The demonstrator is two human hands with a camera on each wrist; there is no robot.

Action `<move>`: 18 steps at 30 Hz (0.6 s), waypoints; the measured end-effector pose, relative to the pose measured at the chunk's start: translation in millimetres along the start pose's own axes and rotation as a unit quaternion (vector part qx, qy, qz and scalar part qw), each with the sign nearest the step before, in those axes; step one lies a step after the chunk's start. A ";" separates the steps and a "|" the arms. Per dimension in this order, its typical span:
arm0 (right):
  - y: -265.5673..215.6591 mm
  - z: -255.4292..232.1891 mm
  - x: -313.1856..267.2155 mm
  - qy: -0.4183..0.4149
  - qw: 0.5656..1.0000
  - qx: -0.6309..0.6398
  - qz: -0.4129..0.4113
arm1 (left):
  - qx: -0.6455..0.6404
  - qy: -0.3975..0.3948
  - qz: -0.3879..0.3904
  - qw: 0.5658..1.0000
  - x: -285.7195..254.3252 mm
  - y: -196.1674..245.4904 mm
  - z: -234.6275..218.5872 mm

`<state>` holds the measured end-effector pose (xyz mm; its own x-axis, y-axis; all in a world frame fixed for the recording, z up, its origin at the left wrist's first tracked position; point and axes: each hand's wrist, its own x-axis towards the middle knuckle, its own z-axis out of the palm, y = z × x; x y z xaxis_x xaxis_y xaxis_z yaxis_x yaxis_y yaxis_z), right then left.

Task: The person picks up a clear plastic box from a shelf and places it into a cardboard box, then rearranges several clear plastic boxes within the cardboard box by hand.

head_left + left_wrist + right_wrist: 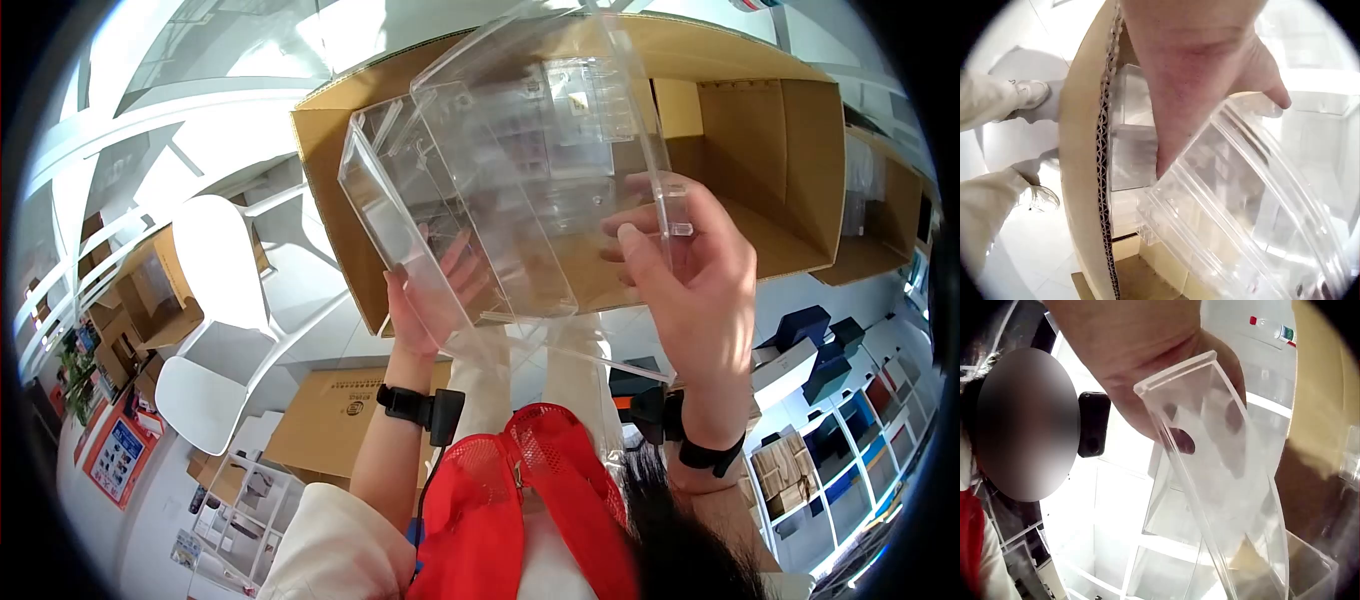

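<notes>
Clear plastic throughout: the box is held tilted above the brown carton, between two bare hands and resting on no visible support. Whether it is one piece or two nested, I cannot tell.

Left hand: fingers extended and spread, seen through the left wall and touching there, thumb apart. Right hand: half curled at the opposite end, its fingers showing past the wall; whether they pinch it or merely bear it, I cannot confirm.

The spacing appears sound in my judgement: support at both ends steadies a wide, thin-walled piece, and the tilt seems to keep it off the carton's rim. Further clear cases lie inside the carton.
</notes>
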<state>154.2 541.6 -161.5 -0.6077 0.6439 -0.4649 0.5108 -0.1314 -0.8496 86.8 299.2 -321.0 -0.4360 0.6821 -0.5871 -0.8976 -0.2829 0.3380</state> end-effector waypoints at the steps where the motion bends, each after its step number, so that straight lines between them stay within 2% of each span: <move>1: 0.3 -0.4 0.9 0.018 1.000 0.011 -0.004 | -0.005 -0.002 0.002 1.000 0.7 -1.2 -1.3; 7: -3.5 -5.7 6.7 0.005 1.000 0.007 0.028 | -0.013 0.006 -0.008 1.000 2.4 -2.7 -7.7; 10: -7.5 -6.1 7.6 0.030 1.000 0.003 0.003 | -0.005 0.010 -0.015 1.000 6.6 -2.6 -8.6; 14: -3.8 -11.0 13.0 -0.016 0.998 -0.055 0.035 | -0.002 0.018 -0.019 1.000 9.9 -1.7 2.3; 18: 2.1 -6.2 15.7 -0.030 0.998 -0.038 0.043 | -0.002 0.001 -0.027 1.000 11.5 -1.5 -5.1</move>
<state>149.5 556.0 -169.1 -0.5938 0.5870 -0.5502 0.6052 -0.1247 -0.7862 82.9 304.0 -332.0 -0.3878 0.6948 -0.6057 -0.9198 -0.2493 0.3029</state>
